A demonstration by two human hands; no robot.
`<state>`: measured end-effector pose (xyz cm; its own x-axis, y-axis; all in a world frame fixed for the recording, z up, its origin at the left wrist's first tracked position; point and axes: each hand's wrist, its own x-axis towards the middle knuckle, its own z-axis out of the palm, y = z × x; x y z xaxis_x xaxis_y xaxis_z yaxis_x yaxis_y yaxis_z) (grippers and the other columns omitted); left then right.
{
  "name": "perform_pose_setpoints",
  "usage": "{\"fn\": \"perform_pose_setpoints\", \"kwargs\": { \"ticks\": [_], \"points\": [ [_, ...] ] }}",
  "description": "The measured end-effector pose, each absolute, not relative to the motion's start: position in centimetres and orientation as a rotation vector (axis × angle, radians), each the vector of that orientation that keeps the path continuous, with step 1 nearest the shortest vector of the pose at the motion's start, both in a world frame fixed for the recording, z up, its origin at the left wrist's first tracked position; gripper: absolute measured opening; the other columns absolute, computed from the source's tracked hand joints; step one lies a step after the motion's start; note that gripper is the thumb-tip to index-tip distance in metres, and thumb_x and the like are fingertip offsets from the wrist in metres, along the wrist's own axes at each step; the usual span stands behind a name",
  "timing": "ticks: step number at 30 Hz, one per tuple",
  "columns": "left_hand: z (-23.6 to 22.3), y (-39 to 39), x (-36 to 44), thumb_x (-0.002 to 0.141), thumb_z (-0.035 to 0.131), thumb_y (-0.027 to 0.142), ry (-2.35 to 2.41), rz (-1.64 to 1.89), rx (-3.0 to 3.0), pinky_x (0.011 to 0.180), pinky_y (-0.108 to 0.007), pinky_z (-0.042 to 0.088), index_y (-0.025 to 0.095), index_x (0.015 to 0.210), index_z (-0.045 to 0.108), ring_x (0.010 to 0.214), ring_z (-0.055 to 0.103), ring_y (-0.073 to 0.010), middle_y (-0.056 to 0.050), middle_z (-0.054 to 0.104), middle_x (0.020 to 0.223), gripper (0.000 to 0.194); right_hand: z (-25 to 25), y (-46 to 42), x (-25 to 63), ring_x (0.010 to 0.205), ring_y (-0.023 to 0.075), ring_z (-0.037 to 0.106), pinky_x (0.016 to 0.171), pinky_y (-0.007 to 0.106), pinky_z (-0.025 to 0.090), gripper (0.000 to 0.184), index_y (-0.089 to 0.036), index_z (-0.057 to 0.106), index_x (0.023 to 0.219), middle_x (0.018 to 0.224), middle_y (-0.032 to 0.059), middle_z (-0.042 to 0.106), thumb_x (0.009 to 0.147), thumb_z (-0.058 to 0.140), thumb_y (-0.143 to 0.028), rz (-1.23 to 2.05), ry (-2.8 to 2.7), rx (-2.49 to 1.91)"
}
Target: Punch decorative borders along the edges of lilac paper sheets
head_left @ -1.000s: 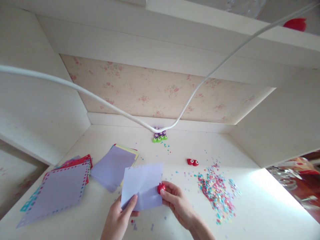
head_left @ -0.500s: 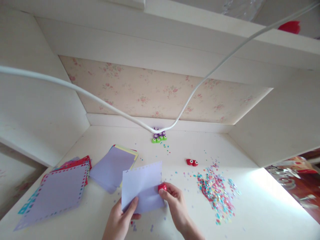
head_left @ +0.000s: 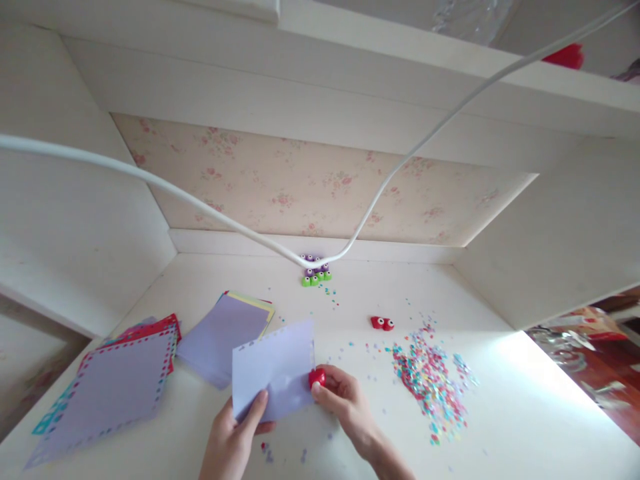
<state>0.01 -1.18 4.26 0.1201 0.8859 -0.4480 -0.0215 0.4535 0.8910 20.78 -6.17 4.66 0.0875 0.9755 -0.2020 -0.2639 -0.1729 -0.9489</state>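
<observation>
My left hand (head_left: 236, 427) is closed on the lower left of a lilac sheet of paper (head_left: 275, 367), thumb on top and fingers beneath. Small punched holes run along the sheet's top edge and part of its right edge. At that right edge, my right hand (head_left: 347, 407) pinches a small red craft punch (head_left: 317, 378) between thumb and fingers. The punch sits over the paper's margin; whether its slot is pressed down cannot be seen. Two more red punches (head_left: 383, 323) rest on the table beyond my right hand.
Confetti (head_left: 433, 380) lies in a heap on the right. Green and purple punches (head_left: 316, 277) stand near the back wall, partly behind a white cable (head_left: 250, 233). At left are a stack of plain paper (head_left: 225, 333) and a pile of hole-edged sheets (head_left: 113, 373).
The lilac sheet has tilted a little and shifted slightly left in view. My right hand with the red punch has stayed at its right edge. The camera has turned slightly.
</observation>
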Motion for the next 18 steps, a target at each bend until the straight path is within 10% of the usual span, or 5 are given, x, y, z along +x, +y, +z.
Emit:
{"fn": "perform_pose_setpoints", "kwargs": {
  "ticks": [10, 18],
  "points": [
    [3.8, -0.6, -0.3, 0.066, 0.082, 0.047, 1.321, 0.807, 0.816, 0.069, -0.039, 0.065, 0.011, 0.108, 0.067, 0.094, 0.069, -0.0313, -0.012, 0.074, 0.107, 0.057, 7.3, -8.5, 32.0, 0.091, 0.0241, 0.066, 0.082, 0.038, 0.052, 0.057, -0.025, 0.063, 0.128, 0.099, 0.0062, 0.071, 0.075, 0.074, -0.046, 1.078, -0.918, -1.704],
    [2.9, -0.6, 0.0, 0.064, 0.083, 0.046, 1.313, 0.771, 0.799, 0.069, -0.040, 0.065, 0.010, 0.109, 0.066, 0.095, 0.070, -0.0334, -0.014, 0.072, 0.110, 0.060, 6.4, -7.9, 43.5, 0.093, 0.0283, 0.070, 0.079, 0.037, 0.055, 0.047, -0.021, 0.072, 0.114, 0.103, 0.0114, 0.075, 0.077, 0.066, -0.050, 0.617, -1.025, -2.017]
  ]
}}
